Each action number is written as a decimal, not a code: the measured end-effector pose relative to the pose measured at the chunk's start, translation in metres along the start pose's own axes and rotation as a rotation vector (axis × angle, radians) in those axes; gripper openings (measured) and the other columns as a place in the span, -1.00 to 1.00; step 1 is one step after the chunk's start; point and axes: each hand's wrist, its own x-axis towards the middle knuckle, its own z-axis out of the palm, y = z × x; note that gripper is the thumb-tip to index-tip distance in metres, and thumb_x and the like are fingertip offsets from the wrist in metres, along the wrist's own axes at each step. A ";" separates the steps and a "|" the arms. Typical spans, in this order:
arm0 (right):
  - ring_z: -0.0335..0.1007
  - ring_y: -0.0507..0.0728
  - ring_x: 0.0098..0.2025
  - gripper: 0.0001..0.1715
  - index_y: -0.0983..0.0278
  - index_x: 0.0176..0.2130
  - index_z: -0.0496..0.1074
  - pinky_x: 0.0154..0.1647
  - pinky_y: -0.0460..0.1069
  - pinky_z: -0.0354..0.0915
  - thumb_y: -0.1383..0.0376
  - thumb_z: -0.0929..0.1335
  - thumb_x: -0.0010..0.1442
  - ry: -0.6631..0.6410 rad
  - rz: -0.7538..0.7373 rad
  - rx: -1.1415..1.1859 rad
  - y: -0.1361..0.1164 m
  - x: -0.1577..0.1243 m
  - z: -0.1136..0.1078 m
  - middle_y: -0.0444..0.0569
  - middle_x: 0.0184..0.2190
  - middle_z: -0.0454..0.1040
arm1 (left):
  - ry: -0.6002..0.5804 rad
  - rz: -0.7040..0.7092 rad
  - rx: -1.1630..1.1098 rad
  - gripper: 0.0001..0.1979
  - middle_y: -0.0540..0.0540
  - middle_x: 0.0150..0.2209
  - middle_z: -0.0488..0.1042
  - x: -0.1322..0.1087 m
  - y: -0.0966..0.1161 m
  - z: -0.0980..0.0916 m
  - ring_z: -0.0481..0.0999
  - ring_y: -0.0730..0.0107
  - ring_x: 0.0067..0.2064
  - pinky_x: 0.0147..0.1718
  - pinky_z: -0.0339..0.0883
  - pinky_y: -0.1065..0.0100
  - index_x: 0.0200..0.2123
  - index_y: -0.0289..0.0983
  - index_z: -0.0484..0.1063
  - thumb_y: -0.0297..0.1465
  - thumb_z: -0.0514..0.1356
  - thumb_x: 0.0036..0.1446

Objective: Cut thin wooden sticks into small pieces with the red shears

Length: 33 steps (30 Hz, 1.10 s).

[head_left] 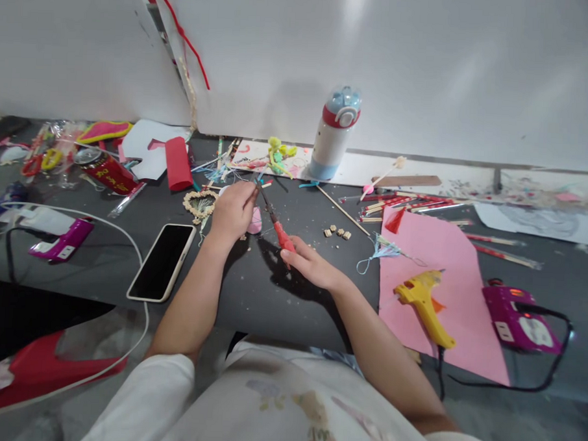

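Observation:
In my right hand [309, 263] is a red-handled tool [281, 233] with a long, narrow dark metal end; its exact kind is unclear. The metal end slants up and left to the fingertips of my left hand [233, 211]. Those fingers are bent and pressed together, and what they pinch is hidden. Just right of the left hand lies a small pink piece [255, 221]. A heart-shaped beige ring [198, 205] rests to its left. Small beige pieces [337, 232] lie on the dark table [256, 297] beyond my right hand.
A phone [160, 262] lies left of my left arm, near a white cable. A bottle [334, 134] stands at the back. On the right, a yellow glue gun [427, 304] rests on pink paper [475, 319] beside a purple power strip [518, 318]. A red can [106, 171] lies left.

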 end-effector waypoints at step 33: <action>0.30 0.18 -0.13 -0.58 0.22 -0.18 0.32 -0.06 0.12 0.28 -0.07 0.24 0.29 0.193 -0.130 0.049 -0.002 0.004 -0.002 0.00 -0.23 0.37 | -0.576 -0.550 -1.121 -0.39 -0.24 -0.05 0.57 -0.018 0.054 0.028 0.55 0.14 -0.01 0.06 0.33 0.09 -0.06 -0.28 0.45 0.00 0.40 -0.08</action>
